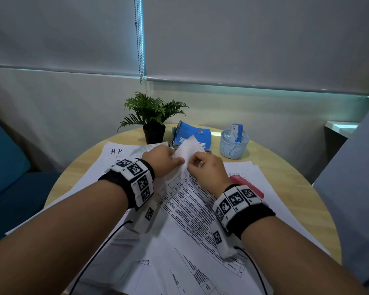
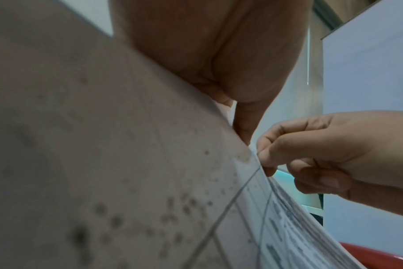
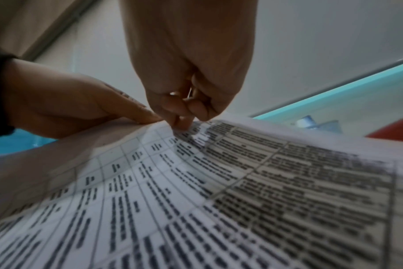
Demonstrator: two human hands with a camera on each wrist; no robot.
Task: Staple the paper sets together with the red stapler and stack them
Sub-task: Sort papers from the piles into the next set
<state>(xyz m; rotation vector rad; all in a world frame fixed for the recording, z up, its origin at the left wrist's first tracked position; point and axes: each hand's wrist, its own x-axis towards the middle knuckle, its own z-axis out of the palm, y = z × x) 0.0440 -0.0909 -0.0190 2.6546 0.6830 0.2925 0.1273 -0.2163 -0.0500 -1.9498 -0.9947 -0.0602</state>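
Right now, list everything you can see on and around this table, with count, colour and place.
table: one, round, light wood
paper sheets: several, white, printed tables, spread over the table; top one lifted at its far corner
red stapler: one, beside the right wrist
potted plant: one, green, black pot, far side
notebooks: small stack, blue, beside the plant
basket: one, pale blue, far right
left hand: pinching the lifted corner
right hand: pinching the same corner

— Where's each camera looking from?
— The head one sits high, facing forward and down over the round table [image 1: 285,167]. The wrist ones sit low, very near, looking along the fingers.
— What do they share?
— The lifted sheet [image 1: 188,145] [image 2: 127,163] [image 3: 219,182], pinched near the table's middle.
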